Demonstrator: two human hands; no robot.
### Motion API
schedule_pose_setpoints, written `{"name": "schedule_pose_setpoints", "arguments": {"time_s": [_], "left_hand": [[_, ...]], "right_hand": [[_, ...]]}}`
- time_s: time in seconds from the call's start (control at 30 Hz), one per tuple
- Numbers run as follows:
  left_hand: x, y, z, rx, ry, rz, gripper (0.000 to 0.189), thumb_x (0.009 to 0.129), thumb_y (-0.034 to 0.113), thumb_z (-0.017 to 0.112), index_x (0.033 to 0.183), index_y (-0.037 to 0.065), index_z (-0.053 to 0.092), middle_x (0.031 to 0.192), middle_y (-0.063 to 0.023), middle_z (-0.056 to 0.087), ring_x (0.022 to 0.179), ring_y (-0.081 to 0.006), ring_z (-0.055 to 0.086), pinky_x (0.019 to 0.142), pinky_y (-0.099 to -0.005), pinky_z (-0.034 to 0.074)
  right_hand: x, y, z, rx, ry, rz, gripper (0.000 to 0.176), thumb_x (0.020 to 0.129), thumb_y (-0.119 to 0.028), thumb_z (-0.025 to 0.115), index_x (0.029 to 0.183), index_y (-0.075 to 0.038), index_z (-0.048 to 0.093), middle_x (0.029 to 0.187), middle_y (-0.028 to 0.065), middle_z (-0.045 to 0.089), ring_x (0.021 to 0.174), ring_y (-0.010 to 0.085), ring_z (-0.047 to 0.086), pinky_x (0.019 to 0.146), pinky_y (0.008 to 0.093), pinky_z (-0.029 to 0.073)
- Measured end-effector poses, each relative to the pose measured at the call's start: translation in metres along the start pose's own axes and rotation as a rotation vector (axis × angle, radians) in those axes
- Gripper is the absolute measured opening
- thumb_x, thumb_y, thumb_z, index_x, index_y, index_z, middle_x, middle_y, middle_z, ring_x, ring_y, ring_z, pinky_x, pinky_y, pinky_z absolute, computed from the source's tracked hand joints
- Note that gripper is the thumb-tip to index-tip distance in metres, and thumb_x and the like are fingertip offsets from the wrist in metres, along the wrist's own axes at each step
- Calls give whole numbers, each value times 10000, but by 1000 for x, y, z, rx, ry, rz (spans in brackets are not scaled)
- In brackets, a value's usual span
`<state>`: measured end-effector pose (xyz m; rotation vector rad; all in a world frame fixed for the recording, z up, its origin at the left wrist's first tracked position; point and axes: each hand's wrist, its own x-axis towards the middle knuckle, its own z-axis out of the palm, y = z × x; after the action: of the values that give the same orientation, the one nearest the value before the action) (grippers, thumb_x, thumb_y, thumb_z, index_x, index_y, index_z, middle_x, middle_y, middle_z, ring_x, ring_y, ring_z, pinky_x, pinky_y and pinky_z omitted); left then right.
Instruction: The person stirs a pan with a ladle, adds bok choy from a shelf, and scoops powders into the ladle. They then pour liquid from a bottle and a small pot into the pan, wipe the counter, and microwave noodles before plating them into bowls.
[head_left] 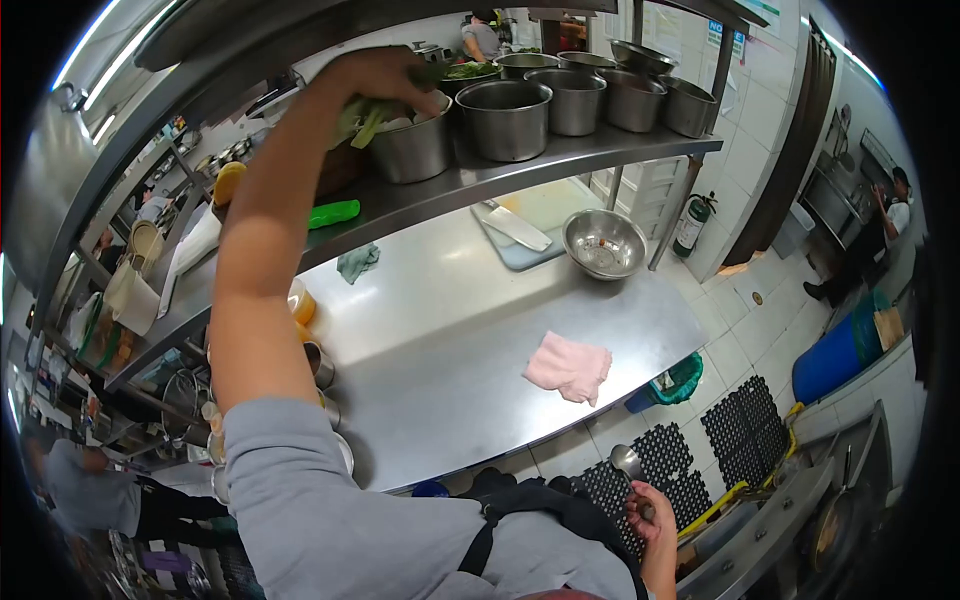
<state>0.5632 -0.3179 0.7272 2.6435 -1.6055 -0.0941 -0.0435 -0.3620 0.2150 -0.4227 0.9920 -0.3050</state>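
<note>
My left arm is raised to the steel shelf. There my left hand (385, 82) is over a metal pot (412, 150), fingers bent down into its mouth; the fingertips and whatever they grip are hidden. Pale green leafy stalks (368, 122) show just under the hand, beside the pot's rim. Low on the right, my right hand (652, 512) is closed around the handle of a metal ladle (627, 460), its round bowl pointing away from me, above the floor mats.
More metal pots (505, 122) line the shelf (560, 158). On the steel table (430, 370) lie a pink cloth (570, 367), a green cloth (358, 262), a steel bowl (605, 243) and a cleaver (520, 228) on a cutting board (515, 258). A person (890, 215) stands far right.
</note>
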Motion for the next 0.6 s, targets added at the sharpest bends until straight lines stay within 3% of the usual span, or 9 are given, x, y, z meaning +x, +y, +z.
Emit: {"name": "schedule_pose_setpoints", "arguments": {"time_s": [0.1,0.17,0.4,0.47,0.5,0.53,0.6], "left_hand": [[3,3,9,110,71,122,719,633,315,829,1274,129,561,1120,-103,610,1077,-223,555,937,-353,431],[12,-12,9,27,-10,168,763,614,243,822,1315,168,528,1194,-82,581,1081,-223,552,938,-358,433],[7,-14,12,44,93,198,681,645,194,787,1278,149,541,1194,-90,584,1082,-218,548,933,-340,434],[-2,-16,3,-62,151,175,543,682,254,766,1158,67,584,1073,-103,650,978,-210,609,876,-333,471],[-12,-14,-1,-21,336,274,454,729,224,731,1121,44,593,993,-100,668,900,-203,628,823,-319,488],[-19,-10,-3,-22,336,279,454,729,224,731,1121,44,593,993,-100,668,900,-203,628,823,-319,488],[-51,16,-1,34,649,230,365,782,179,694,1097,24,593,993,-124,671,897,-218,642,804,-331,494]], "right_hand": [[5,-6,0,-4,3,-5,224,799,-138,634,995,-58,561,718,81,536,570,192,527,426,287,399],[4,-6,-1,-10,19,-29,224,799,-129,630,997,-56,556,714,82,534,560,193,529,410,288,399],[4,-2,-12,17,13,-29,228,796,-127,637,993,-61,544,699,76,523,566,193,526,402,284,403],[4,-1,-15,18,9,-19,221,796,-127,639,988,-65,550,689,69,517,569,191,525,402,284,402],[5,1,-18,25,17,-16,219,796,-128,640,990,-71,555,693,71,523,572,193,524,404,283,402],[5,2,-20,34,25,-14,217,797,-130,642,991,-76,560,697,73,530,575,194,524,405,283,401],[-2,7,-20,74,57,-15,220,794,-131,644,993,-80,564,689,68,535,558,191,524,399,286,401]]}}
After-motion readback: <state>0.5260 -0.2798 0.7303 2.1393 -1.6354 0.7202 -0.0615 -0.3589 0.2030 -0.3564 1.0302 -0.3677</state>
